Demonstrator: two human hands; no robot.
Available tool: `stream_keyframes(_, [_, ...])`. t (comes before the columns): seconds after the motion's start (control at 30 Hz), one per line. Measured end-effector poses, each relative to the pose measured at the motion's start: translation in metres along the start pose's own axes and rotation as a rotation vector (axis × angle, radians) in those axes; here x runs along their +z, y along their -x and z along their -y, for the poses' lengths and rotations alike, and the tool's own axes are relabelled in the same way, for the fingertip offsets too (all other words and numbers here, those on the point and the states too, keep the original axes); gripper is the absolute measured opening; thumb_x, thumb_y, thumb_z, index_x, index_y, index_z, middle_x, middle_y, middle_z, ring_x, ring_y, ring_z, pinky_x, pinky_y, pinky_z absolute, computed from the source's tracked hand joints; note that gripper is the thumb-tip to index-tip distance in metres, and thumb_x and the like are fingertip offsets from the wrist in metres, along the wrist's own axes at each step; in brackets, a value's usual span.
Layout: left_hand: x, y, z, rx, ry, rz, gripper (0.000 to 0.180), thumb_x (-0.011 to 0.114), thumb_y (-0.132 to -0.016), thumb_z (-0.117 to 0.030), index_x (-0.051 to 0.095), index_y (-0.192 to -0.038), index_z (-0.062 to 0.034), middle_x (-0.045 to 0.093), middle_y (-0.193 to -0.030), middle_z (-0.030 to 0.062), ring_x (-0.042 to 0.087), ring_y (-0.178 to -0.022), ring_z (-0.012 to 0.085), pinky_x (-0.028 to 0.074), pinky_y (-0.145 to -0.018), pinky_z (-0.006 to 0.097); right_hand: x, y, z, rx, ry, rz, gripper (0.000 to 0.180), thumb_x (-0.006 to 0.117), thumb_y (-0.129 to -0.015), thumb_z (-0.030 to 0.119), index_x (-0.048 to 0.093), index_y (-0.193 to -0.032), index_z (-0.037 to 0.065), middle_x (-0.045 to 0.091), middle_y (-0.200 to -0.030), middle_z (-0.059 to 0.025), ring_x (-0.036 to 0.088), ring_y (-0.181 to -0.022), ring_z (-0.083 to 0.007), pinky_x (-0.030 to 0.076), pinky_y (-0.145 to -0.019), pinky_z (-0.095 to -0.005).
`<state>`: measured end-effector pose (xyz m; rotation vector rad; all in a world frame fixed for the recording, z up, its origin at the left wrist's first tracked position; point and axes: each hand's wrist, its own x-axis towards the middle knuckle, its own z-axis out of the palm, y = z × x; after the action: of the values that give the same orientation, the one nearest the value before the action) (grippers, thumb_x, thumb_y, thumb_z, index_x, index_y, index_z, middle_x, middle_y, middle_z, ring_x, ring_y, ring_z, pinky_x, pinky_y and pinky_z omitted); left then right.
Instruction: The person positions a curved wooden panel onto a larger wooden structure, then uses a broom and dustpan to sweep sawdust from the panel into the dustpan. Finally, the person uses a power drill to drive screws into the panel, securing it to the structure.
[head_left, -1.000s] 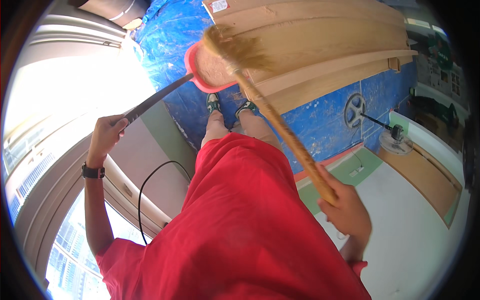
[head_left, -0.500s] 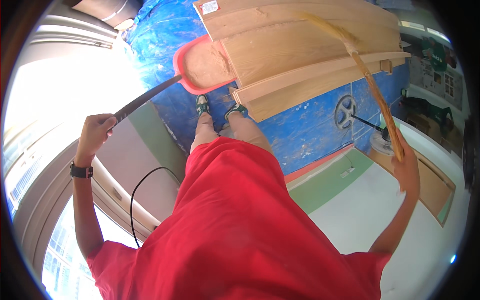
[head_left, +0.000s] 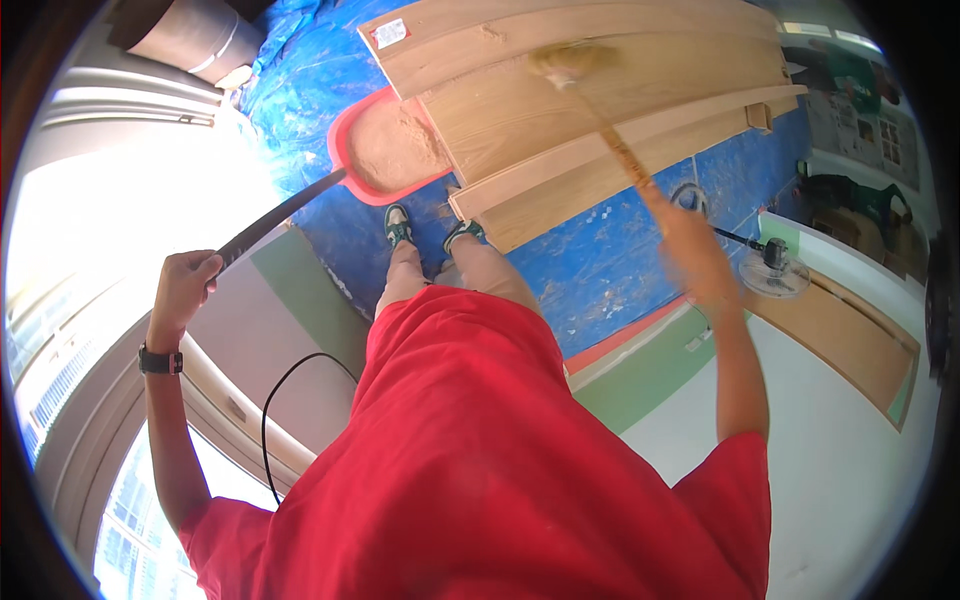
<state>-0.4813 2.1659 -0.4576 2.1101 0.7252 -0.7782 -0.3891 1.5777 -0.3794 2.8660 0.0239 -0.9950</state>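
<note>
Dustpan [head_left: 385, 150], upper centre, gripped by my left hand [head_left: 185, 285]; right hand [head_left: 690, 250] clutches broom [head_left: 590, 100]; next, sweep planks [head_left: 600, 60].

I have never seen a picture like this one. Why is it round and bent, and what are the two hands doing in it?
The picture comes from a wide fisheye camera worn on a person's head, looking down. That lens makes the round frame and bends straight edges. The big red shape is the person's own clothing, with legs and shoes below it.

The left hand grips the long dark handle of a red dustpan, which rests on a blue tarp and holds pale sawdust. The right hand, blurred, holds a broom; its bristles are over the wooden planks lying on the tarp. To the right stand a small fan and a white floor. A black cable lies by the bright window on the left.
</note>
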Motion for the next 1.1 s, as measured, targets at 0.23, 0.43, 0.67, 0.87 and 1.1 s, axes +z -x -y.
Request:
stream_keyframes(0.23, [0.001,0.002,-0.002,0.039,0.030,-0.010,0.027,0.060,-0.089,-0.023,0.072,-0.086,0.0010,0.054,-0.059,0.0017,0.043,-0.047,0.0048,0.034,-0.044,0.022,0.016,0.087,0.042,-0.007,-0.072,0.109,0.071,0.053,-0.085,-0.004,0.036,-0.150,0.022,0.059,-0.099,-0.0228,0.062,-0.089,-0.0413,0.050,-0.078,-0.0493])
stream_keyframes(0.43, [-0.001,0.008,-0.006,0.063,0.012,-0.001,0.027,0.059,-0.089,-0.023,0.068,-0.077,-0.0005,0.053,-0.058,0.0009,0.041,-0.047,0.0044,0.033,-0.044,0.022,0.002,0.143,0.030,-0.066,-0.286,0.142,0.071,0.052,-0.083,-0.006,0.039,-0.149,0.019,0.059,-0.095,-0.0215,0.061,-0.086,-0.0405,0.049,-0.079,-0.0475])
stream_keyframes(0.67, [-0.004,0.004,0.003,0.077,-0.013,0.016,0.026,0.059,-0.089,-0.021,0.070,-0.078,-0.0009,0.053,-0.058,0.0004,0.041,-0.047,0.0040,0.033,-0.044,0.022,-0.035,0.186,0.004,0.073,-0.406,-0.008,0.078,0.051,-0.077,-0.015,0.041,-0.148,0.014,0.063,-0.111,-0.0230,0.063,-0.096,-0.0386,0.049,-0.085,-0.0404])
stream_keyframes(0.87, [-0.003,0.000,-0.006,0.101,-0.023,0.021,0.026,0.058,-0.089,-0.020,0.072,-0.085,0.0015,0.053,-0.058,0.0008,0.042,-0.047,0.0048,0.034,-0.044,0.022,-0.014,0.145,-0.020,0.204,-0.355,-0.133,0.078,0.050,-0.078,-0.016,0.039,-0.149,0.015,0.061,-0.121,-0.0249,0.063,-0.099,-0.0389,0.050,-0.083,-0.0399])
stream_keyframes(1.1, [0.000,0.001,-0.007,0.097,-0.022,0.031,0.027,0.058,-0.089,-0.020,0.072,-0.086,0.0023,0.054,-0.058,0.0009,0.043,-0.048,0.0051,0.034,-0.045,0.022,0.044,0.034,0.017,0.139,-0.138,-0.071,0.068,0.047,-0.083,-0.008,0.042,-0.145,0.018,0.061,-0.102,-0.0275,0.062,-0.093,-0.0437,0.049,-0.079,-0.0494])
